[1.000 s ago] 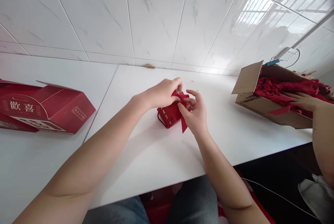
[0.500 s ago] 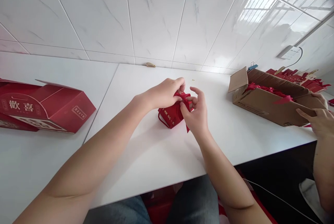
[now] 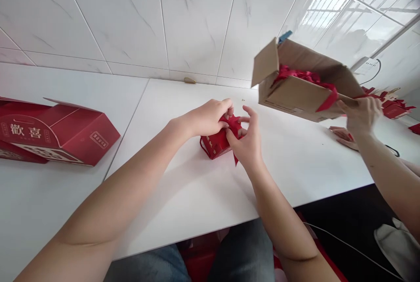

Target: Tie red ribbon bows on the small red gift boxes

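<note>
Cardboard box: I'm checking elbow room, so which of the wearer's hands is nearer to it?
Right. The right hand is at the red bow, left of the cardboard box and apart from it; the left hand, at the same bow, is farther left.

Grey-veined white tiled wall (image 3: 197, 19), bright striped reflection (image 3: 324, 10) at upper right, white tabletop (image 3: 164, 212), thin seam (image 3: 126, 130).

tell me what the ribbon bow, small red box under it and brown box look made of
Ribbon bow: probably satin-like fabric, given its soft folds and slight sheen. Small red box: likely printed card, with crisp edges and pale lettering. Brown box: apparently matte cardboard, bare tan.
</note>
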`<control>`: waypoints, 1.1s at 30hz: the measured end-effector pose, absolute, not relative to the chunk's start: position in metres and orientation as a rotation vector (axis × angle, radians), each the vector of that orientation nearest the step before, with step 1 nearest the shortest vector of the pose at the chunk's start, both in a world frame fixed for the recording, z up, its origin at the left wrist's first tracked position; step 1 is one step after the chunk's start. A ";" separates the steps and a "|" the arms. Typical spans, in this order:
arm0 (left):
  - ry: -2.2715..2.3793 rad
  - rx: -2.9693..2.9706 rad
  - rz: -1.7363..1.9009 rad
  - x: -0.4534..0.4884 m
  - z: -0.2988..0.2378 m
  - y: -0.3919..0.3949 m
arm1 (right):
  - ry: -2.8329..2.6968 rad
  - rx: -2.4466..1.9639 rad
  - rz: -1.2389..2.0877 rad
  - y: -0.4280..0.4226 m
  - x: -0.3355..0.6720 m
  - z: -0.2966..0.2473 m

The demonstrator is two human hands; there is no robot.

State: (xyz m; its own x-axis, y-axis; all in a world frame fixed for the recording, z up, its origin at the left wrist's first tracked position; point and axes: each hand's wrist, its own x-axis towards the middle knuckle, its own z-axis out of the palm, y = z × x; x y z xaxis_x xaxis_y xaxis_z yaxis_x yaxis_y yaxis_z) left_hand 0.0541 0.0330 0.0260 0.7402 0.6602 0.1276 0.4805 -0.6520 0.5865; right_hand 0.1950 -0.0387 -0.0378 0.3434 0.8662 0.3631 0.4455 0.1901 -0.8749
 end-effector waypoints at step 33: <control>0.783 2.377 0.386 0.045 0.031 0.037 | -1.676 -1.437 0.004 -0.037 0.206 -0.032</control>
